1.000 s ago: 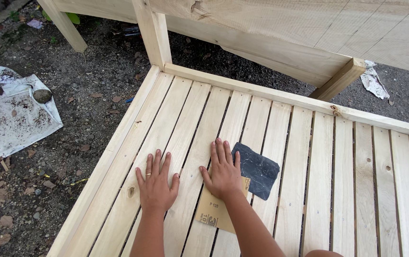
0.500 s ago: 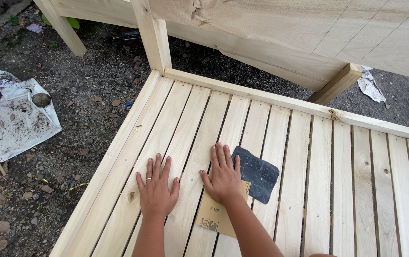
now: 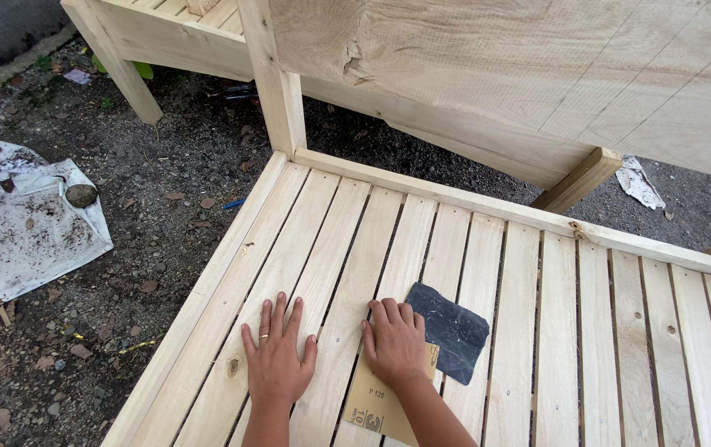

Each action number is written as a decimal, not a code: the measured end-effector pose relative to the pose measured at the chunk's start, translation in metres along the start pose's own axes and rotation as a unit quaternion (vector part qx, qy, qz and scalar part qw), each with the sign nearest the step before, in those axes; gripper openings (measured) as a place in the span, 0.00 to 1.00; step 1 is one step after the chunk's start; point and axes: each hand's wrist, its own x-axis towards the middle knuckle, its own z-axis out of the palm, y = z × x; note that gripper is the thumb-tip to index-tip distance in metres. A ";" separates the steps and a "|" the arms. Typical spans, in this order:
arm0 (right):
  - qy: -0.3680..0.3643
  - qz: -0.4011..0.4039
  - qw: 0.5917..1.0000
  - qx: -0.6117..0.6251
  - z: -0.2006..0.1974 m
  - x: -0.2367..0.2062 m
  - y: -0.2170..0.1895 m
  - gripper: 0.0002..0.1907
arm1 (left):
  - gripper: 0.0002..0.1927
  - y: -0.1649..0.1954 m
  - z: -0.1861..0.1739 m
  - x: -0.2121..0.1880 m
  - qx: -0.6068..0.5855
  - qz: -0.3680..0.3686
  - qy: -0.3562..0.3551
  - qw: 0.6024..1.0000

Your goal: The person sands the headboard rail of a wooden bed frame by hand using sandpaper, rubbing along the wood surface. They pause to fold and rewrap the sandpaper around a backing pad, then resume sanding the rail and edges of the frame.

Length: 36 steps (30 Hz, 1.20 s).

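Not much has moved over the last second, honestly. Both hands are still flat on the slatted wooden frame (image 3: 537, 314), same slats as before, same spacing between them. The view itself has tipped up a little, so more of the rough plank (image 3: 488, 74) behind and the post (image 3: 277, 91) shows now, but that's the head moving, not the hands.

The left hand (image 3: 277, 360) lies spread, palm down, fingers fanned on bare wood, holding nothing. There's a ring on one finger. The right hand (image 3: 397, 348) is also open and flat, pressing down on a sheet of sandpaper (image 3: 454, 331). The dark gritty part sticks out to the right of the fingers, and the tan backing peeks out below the wrist, folded under. The sheet sits in pretty much the same spot as a second ago, maybe nudged a hair, so if there's any rubbing going on it's a very short stroke or a pause.

My read: the sanding of this slat is mid-go, with the left hand just bracing.

Off to the left there's dirt ground with a grubby white sheet (image 3: 16, 223) and a stone on it.
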 end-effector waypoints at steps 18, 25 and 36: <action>-0.206 0.265 0.940 -0.063 -0.054 0.028 0.087 0.45 | 0.61 0.077 0.008 -0.001 -0.069 0.262 -0.057 0.961; -0.221 0.229 0.947 0.031 -0.078 0.043 0.086 0.17 | 0.57 0.104 0.009 0.015 0.003 0.246 -0.064 0.967; 0.351 -0.145 0.920 -0.090 -0.270 0.142 0.061 0.15 | 0.43 0.081 -0.071 0.047 -0.079 0.001 -0.006 0.997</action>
